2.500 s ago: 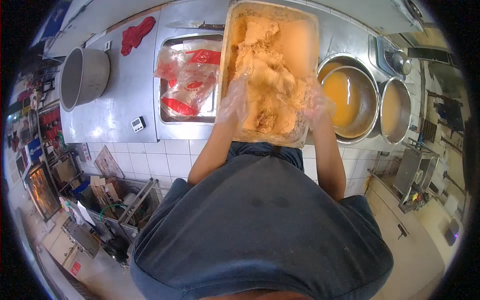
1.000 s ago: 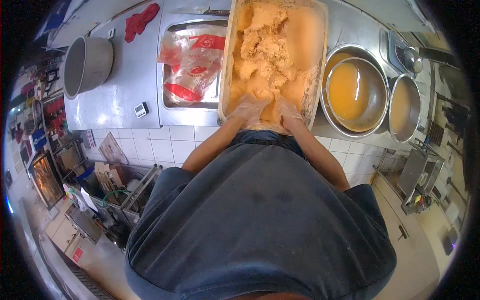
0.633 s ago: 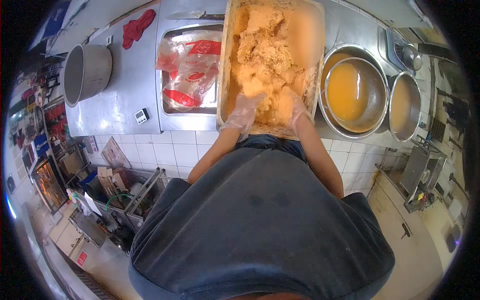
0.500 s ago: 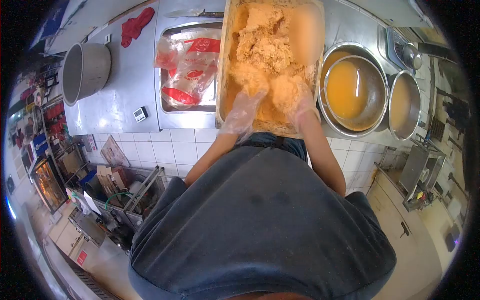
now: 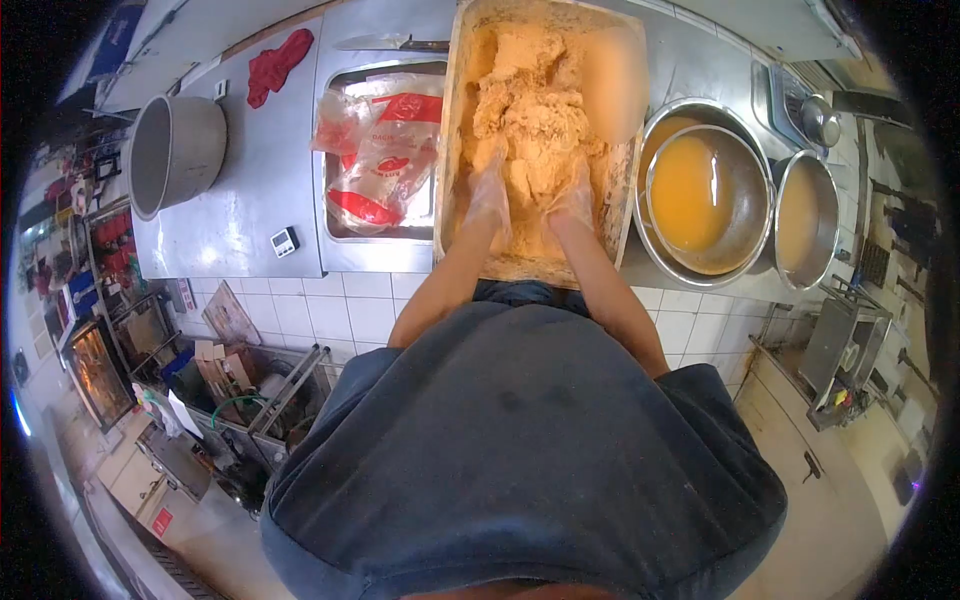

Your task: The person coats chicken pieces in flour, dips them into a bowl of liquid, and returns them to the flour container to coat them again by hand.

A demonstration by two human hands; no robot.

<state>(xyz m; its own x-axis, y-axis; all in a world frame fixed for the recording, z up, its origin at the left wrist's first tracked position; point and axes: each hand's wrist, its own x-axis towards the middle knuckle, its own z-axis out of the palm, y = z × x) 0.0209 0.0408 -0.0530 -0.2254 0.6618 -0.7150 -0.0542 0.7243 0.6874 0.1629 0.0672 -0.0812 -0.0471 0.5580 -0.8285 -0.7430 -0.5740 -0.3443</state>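
Note:
Both my hands are in clear plastic gloves inside a deep tub of orange-tinted breading flour. My left hand is at the left of a heap of breaded pieces, its fingers stretched forward and coated in flour. On the heap's right side, my right hand reaches forward with extended fingers, the tips partly sunk in the flour. Loose flour lies between my wrists. The pieces have a craggy coating that looks like breaded chicken, though what is under it is hidden.
Right of the tub are nested steel bowls with yellow liquid and a pot of cloudy liquid. Left are a steel tray holding a printed plastic bag, a knife, a timer, a red cloth and a large pot.
My hands have moved closer to the heap and lower into the flour. The clumps of breading lifted in them earlier are now down in the tub.

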